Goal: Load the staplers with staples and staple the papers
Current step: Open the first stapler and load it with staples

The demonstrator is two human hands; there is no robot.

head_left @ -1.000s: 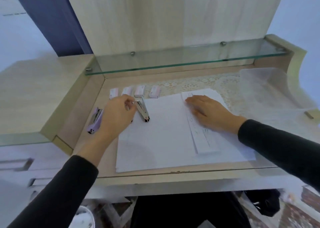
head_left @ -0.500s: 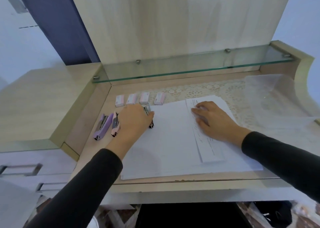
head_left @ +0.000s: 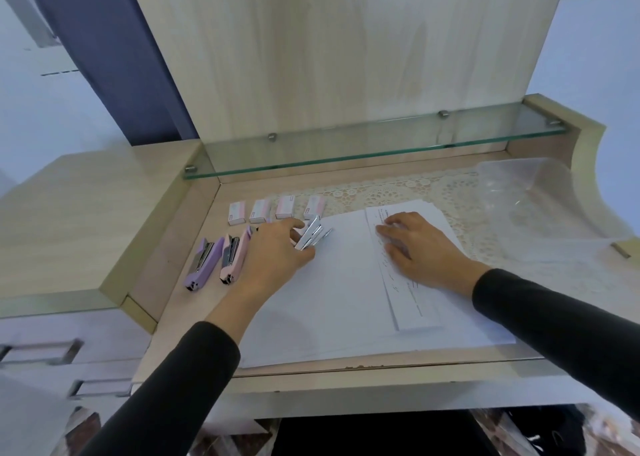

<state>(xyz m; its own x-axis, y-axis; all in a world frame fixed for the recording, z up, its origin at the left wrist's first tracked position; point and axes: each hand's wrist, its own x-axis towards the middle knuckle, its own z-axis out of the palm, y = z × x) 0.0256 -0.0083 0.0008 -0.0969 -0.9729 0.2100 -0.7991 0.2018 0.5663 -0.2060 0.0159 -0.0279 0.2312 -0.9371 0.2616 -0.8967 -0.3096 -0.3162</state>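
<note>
The left hand [head_left: 273, 253] pinches a silver stapler [head_left: 311, 235] between thumb and fingers, on the white sheets [head_left: 339, 292] covering the counter [head_left: 162, 331]. The right hand [head_left: 419, 247] lies flat, fingers straight, pressing the printed papers [head_left: 412, 303]. Just left of the left hand lie a pink stapler [head_left: 229, 268] and a purple stapler [head_left: 199, 268]; beyond its fingers, four staple boxes [head_left: 259, 210].

Glass shelf [head_left: 381, 147] overhangs the rear; staplers [head_left: 202, 263] and staple boxes [head_left: 260, 210] crowd the left edge.
</note>
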